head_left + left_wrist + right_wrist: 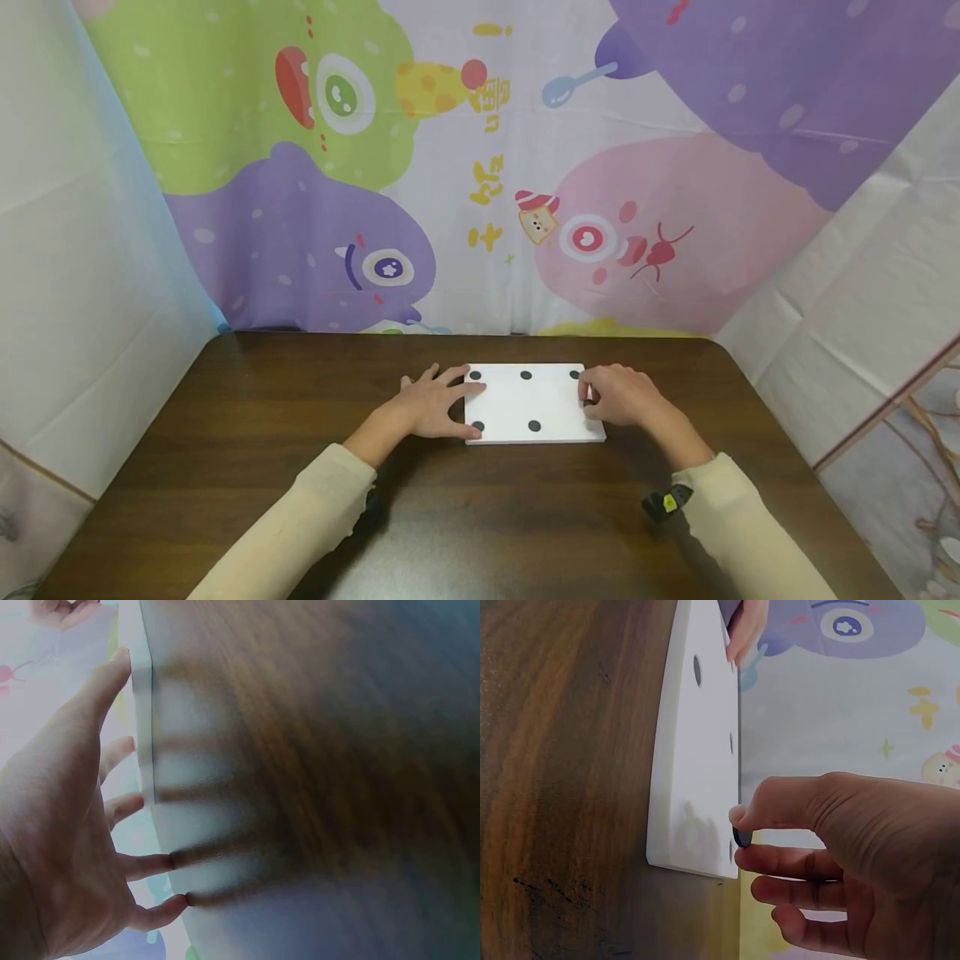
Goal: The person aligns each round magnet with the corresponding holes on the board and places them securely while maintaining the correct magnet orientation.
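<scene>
A white rectangular board with black round spots lies flat on the table. Spread wide, the left hand rests at the board's left end. Its thumb and index finger touch the board, while its other fingers reach onto the tabletop in the left wrist view. Over the board's right end, the right hand pinches a small black disc between thumb and index finger. The disc is tilted on edge, apart from the board's surface as far as I can tell. The right hand's other fingers are loosely curled.
The board sits toward the far side of the dark wooden table. Behind the table hangs a curtain printed with cartoon creatures. Pale fabric also hangs on both sides. A black strap device is on the right wrist.
</scene>
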{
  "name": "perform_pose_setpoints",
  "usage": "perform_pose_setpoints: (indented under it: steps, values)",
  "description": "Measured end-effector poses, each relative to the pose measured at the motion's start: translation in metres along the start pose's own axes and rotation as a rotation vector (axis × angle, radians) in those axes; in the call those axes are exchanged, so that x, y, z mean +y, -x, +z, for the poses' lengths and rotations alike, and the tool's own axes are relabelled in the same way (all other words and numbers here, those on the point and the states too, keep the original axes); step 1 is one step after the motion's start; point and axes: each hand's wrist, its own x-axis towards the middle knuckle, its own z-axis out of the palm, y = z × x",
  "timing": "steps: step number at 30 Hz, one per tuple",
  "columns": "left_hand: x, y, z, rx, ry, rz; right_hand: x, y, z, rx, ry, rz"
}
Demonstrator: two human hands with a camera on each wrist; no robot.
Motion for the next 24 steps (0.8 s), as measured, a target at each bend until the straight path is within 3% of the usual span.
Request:
perform_pose_setpoints:
  steps: [24]
  values:
    - [0.0, 0.001, -0.001, 0.009, 0.009, 0.006, -0.001, 0.012, 0.015, -0.002, 0.027, -0.02]
